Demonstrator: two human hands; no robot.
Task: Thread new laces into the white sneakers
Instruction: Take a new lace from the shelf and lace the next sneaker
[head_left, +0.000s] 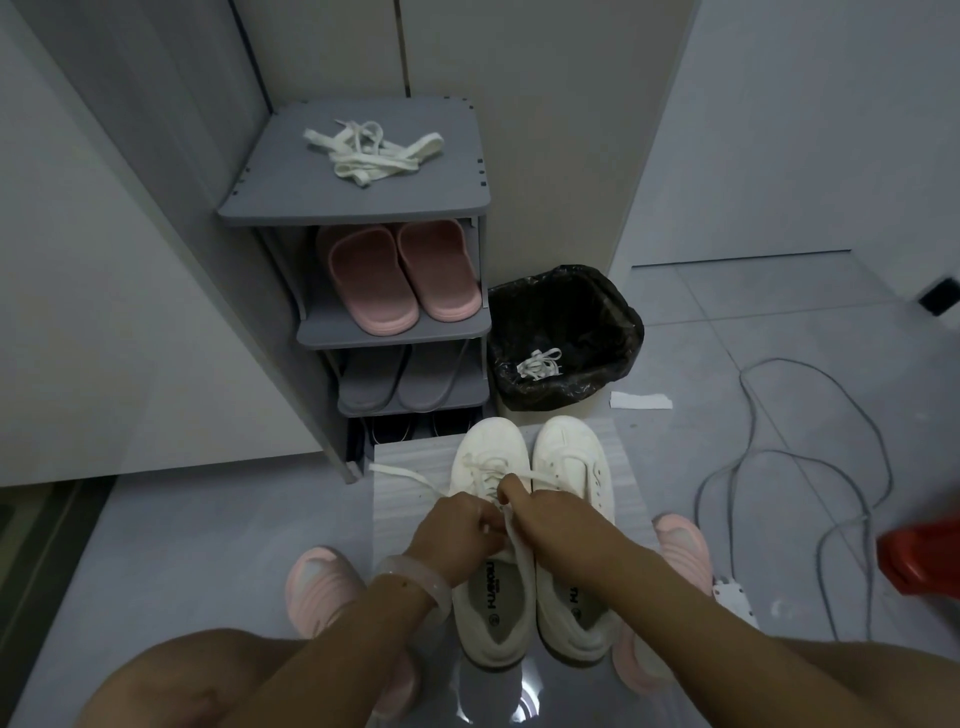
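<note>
On the near floor mat, the left white canvas sneaker (488, 525) is getting its flat white lace (402, 474). Left hand (457, 530) and right hand (540, 512) both pinch it, probably to pull it snug.

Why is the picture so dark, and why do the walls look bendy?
In the head view the room is dimly lit, so colours look grey; the wide-angle lens bows the walls and the shoe rack outward; a bright glare patch shines on the floor below the white sneakers; the red object at the right edge is blurred.
</note>
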